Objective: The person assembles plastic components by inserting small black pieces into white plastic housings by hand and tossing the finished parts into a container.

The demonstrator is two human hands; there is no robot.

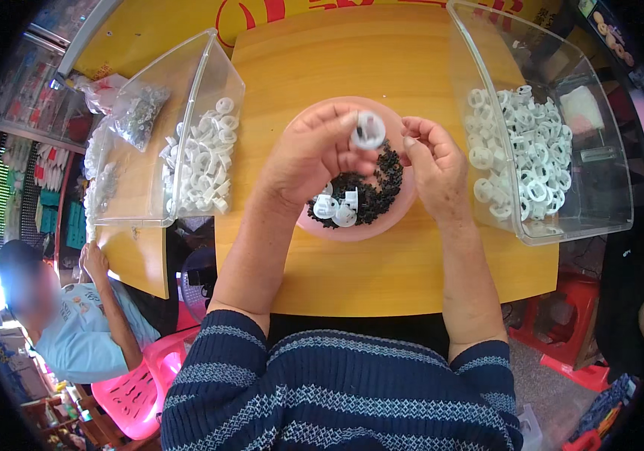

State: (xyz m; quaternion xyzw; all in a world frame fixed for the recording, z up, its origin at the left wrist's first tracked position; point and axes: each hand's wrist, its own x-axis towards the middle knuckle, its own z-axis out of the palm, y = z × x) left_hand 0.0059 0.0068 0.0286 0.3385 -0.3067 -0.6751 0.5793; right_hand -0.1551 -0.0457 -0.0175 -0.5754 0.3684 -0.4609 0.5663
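Note:
My left hand holds a small round white plastic part between thumb and fingers, above the bowl. A dark spot shows within the part. To its right, my right hand is pinched, thumb against fingertips; whatever it grips is too small to make out. Beneath both hands a round pink bowl stands on the wooden table. Many tiny black pieces are heaped in it. Several white plastic parts lie on the heap at its near left, one standing on edge.
A clear bin of white parts stands at the left, another clear bin of white ring parts at the right. Beyond the left bin lies a clear bag. Another person sits lower left by a pink chair; a red stool stands lower right.

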